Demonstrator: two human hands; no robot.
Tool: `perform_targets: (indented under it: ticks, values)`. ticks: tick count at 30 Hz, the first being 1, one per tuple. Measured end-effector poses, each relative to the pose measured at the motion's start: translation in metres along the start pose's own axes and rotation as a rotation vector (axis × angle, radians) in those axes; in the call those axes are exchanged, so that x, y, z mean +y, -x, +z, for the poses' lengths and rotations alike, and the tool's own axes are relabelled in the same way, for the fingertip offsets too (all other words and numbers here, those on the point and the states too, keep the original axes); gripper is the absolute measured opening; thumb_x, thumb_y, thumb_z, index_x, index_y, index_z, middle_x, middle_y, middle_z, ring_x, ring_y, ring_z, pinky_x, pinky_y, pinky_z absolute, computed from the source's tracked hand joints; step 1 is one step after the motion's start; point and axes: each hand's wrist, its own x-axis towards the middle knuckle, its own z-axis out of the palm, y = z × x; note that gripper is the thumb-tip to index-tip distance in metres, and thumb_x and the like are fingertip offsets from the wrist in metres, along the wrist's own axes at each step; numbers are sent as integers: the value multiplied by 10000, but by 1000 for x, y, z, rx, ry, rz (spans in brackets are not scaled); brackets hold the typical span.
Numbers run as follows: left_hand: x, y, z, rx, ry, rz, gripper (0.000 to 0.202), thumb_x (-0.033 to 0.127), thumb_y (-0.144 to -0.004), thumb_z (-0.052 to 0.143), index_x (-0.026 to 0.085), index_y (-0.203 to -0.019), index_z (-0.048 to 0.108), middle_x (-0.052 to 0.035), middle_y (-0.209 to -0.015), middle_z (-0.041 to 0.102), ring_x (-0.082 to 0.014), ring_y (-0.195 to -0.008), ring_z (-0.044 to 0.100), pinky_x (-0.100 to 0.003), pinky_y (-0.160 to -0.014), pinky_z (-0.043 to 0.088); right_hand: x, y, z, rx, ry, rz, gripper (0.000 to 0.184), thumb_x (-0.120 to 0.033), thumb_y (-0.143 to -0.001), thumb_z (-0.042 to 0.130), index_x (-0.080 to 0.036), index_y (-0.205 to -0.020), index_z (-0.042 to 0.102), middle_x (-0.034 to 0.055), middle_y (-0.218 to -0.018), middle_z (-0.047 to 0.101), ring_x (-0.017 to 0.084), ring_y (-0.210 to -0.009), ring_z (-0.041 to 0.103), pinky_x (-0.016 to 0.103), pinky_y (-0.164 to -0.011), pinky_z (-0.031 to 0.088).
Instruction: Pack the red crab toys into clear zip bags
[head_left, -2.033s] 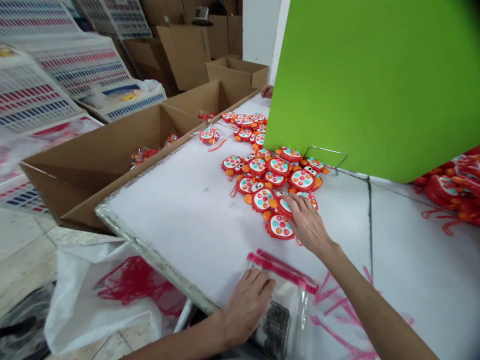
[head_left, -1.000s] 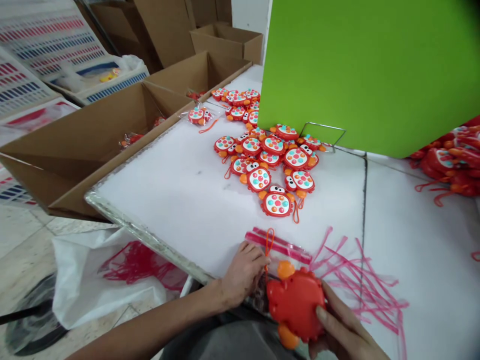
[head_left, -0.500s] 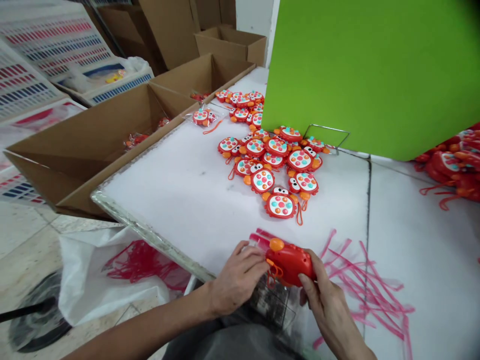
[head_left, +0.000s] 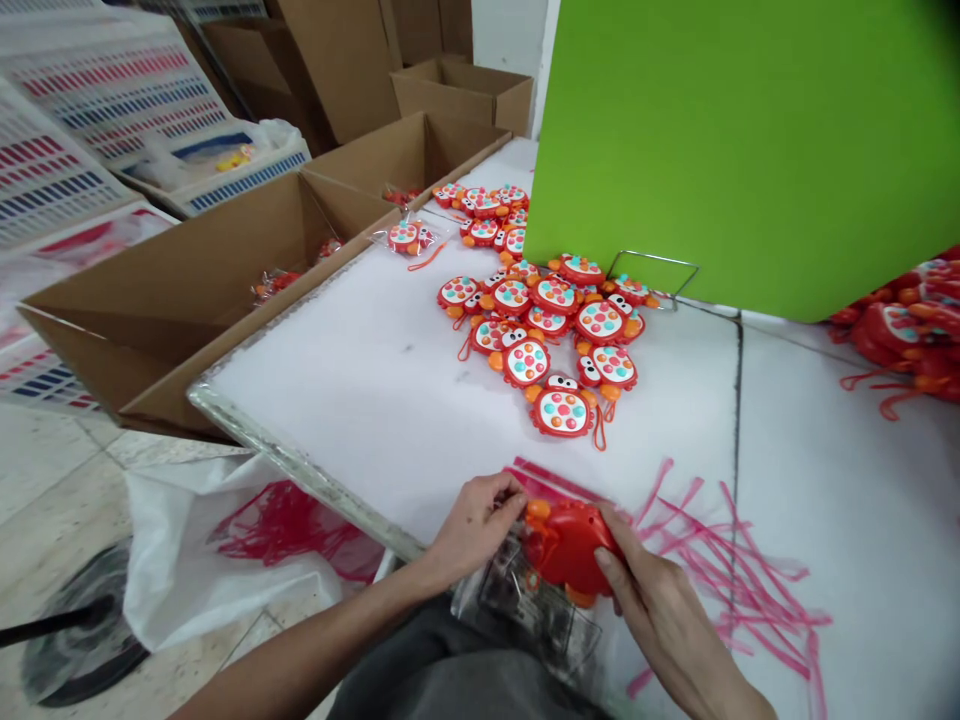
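Observation:
My right hand [head_left: 652, 590] grips a red crab toy [head_left: 574, 545] with its plain red back turned up and its orange claw to the left. My left hand [head_left: 480, 520] has thumb and finger pinched at the upper left edge of a clear plastic bag [head_left: 487, 590], close to the toy's claw. This bag lies at the table edge before me, with a pink band [head_left: 555, 480] along its top. Looped cords hang over the toy's left side. Beyond my hands, several crab toys [head_left: 562, 410] lie with their dotted white faces up.
Pink strips [head_left: 735, 570] lie scattered on the white table [head_left: 360, 370] at right. A green board [head_left: 720, 150] stands behind the toys. Cardboard boxes [head_left: 187, 290] line the left edge; one bagged toy [head_left: 409, 237] lies beside them. A white sack [head_left: 172, 540] holds more pink strips.
The toy has moved slightly down and left in my right hand's grip. My left hand has shifted up, its fingers now pinched at the bag's edge instead of spread over it.

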Motion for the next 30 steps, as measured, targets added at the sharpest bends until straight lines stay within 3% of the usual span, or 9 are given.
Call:
perform_targets:
  ticks: [6,11,16,23,26,30]
  values:
    - [4,3,5,-68,164,-30,190,276,-840,458,138,-754,557,-34,-724,633,-145,-655,593,-242,-616,451,-8,-12,-7,-198,152,-208,366,-325,-914,335,-261,-1236,496,56,-901,681,205,-759,653,316,-668,514]
    - [9,1,4,-35,250,-44,203,305,-860,445,139,-807,549,-52,-763,650,-158,-708,617,-272,-671,478,-17,-17,-2,-35,160,-251,341,-322,-928,310,-258,-1165,547,78,-1078,605,183,-796,647,290,-664,513]
    - [7,4,5,-100,352,-125,224,340,-858,447,144,-781,521,-59,-777,655,-172,-703,634,-303,-675,503,-23,-17,3,-56,315,-254,246,-319,-889,437,-223,-775,633,29,-758,628,189,-680,626,276,-573,471]
    - [5,5,-3,-140,130,-36,195,217,-819,466,134,-907,619,-45,-838,665,-172,-790,604,-265,-724,451,-37,-34,18,156,119,-257,184,-224,-883,444,-218,-955,613,37,-871,652,172,-807,610,274,-703,464]
    - [6,3,-3,-177,45,-8,232,144,-794,430,139,-868,649,-19,-795,664,-162,-743,586,-243,-681,433,-42,-42,23,205,150,-275,203,-194,-873,434,-205,-943,625,42,-862,662,171,-777,614,277,-699,462]
    - [9,3,4,-125,-87,54,235,122,-790,401,146,-767,634,-8,-725,651,-162,-692,567,-238,-640,410,-49,-50,29,232,262,-290,226,-169,-859,414,-203,-853,638,43,-800,664,179,-727,613,275,-635,447]
